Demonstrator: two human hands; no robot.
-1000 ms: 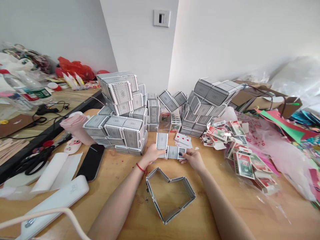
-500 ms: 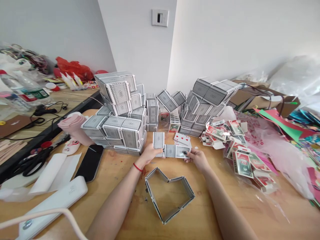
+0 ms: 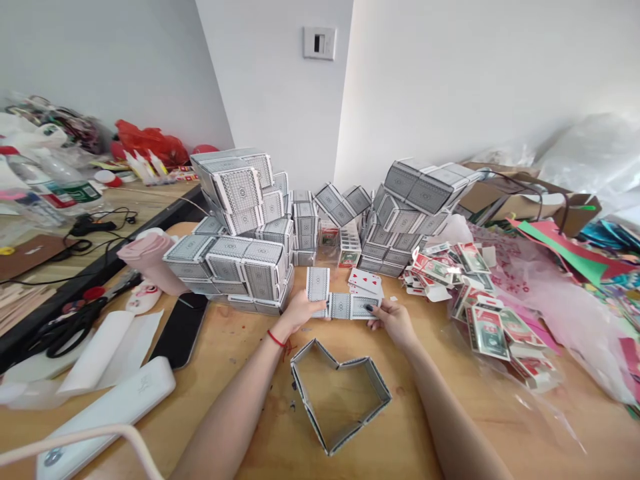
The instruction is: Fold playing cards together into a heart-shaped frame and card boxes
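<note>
My left hand (image 3: pixel 303 309) is closed on a grey-backed playing card (image 3: pixel 317 283) that points away from me. From it a row of grey-backed playing cards (image 3: pixel 341 306) runs to the right, back side up. My right hand (image 3: pixel 393 320) pinches the right end of that row, thumb on top. Whether the cards are joined cannot be seen. Face-up heart cards (image 3: pixel 365 280) lie just behind the row. Nearer to me, between my forearms, stands a heart-shaped frame made of cards (image 3: pixel 340 395).
Stacked blocks of playing cards rise at the left (image 3: pixel 245 267) and right (image 3: pixel 425 187). Red-and-green card boxes (image 3: pixel 487 327) are heaped at the right. A black phone (image 3: pixel 181 330), a white power bank (image 3: pixel 107 420) and scissors (image 3: pixel 75 327) lie at the left.
Both hands keep their grip on the cards with barely any movement. The whole scene sits slightly lower in the picture.
</note>
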